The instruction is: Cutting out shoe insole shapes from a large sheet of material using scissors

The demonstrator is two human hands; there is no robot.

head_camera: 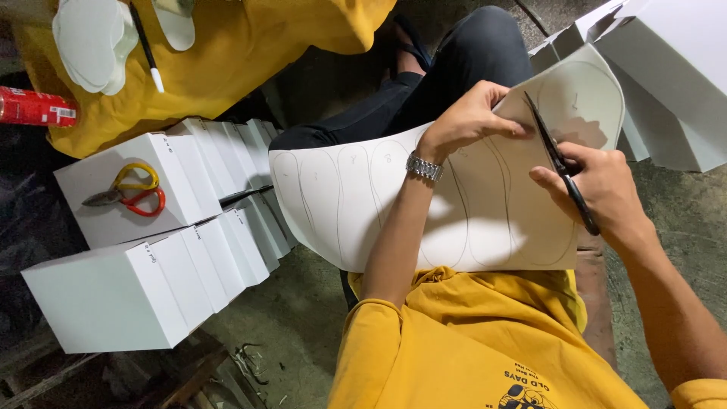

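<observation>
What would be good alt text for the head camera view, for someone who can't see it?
A person in a yellow shirt cuts a large white sheet marked with pencilled sole outlines, the right hand working black scissors while the left hand steadies the sheet's edge. Rows of white boxes stand to the left, one topped with yellow-and-orange-handled scissors.

The near edge of the white sheet (485, 220) disappears behind the yellow shirt (469, 341), and the left forearm covers a strip of its pencilled outlines. The scissors' handles (579, 201) are buried in the right hand (598, 193), whose fingers (549, 180) hide the loops (only the dark blades show). The red can (34, 106) is cut off by the left edge. The white boards (674, 68) at far right run out of the picture. Small markings on the white boxes (144, 250) are too small to tell.
</observation>
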